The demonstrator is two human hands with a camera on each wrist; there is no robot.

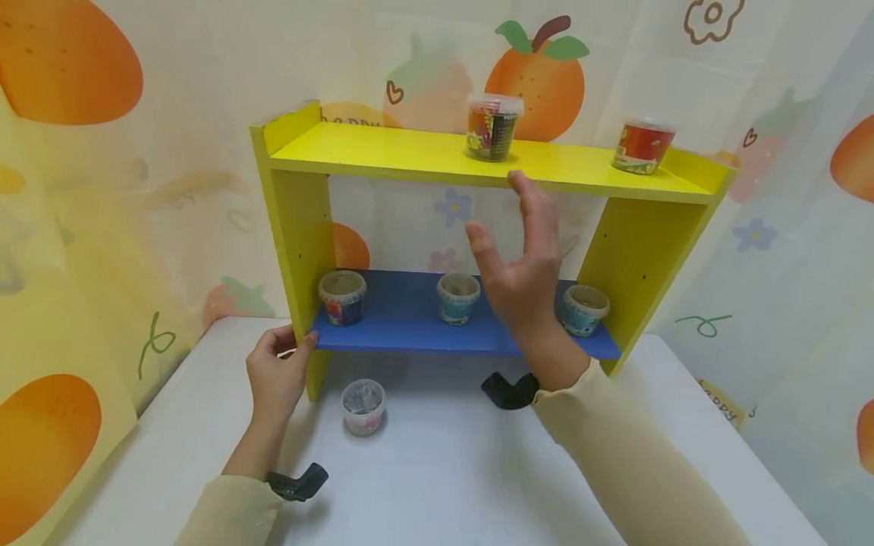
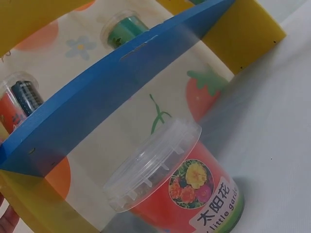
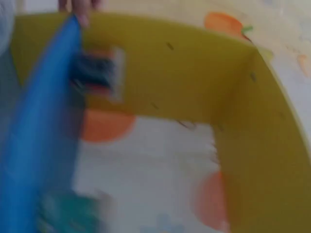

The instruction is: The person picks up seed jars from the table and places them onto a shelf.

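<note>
A yellow shelf unit (image 1: pixel 293 220) with a blue middle board (image 1: pixel 403 311) stands on the table. My left hand (image 1: pixel 278 371) grips its left side panel, the thumb at the front edge by the blue board. Raised in front of the unit is my right hand (image 1: pixel 522 280), thumb and fingers spread apart with nothing between them. Its fingertips are just below a clear-lidded cup (image 1: pixel 493 127) on the yellow top board. Left of it on the blue board are a dark-labelled cup (image 1: pixel 343 299) and a teal-labelled cup (image 1: pixel 458 299); another teal cup (image 1: pixel 585 311) is partly behind my right hand.
A red cup (image 1: pixel 643 145) stands at the top board's right end. Below the blue board, a lidded cup (image 1: pixel 363 407) with a red flower label sits on the white table (image 1: pixel 437 470). A fruit-patterned cloth (image 1: pixel 205 189) hangs behind. Black straps are on both wrists.
</note>
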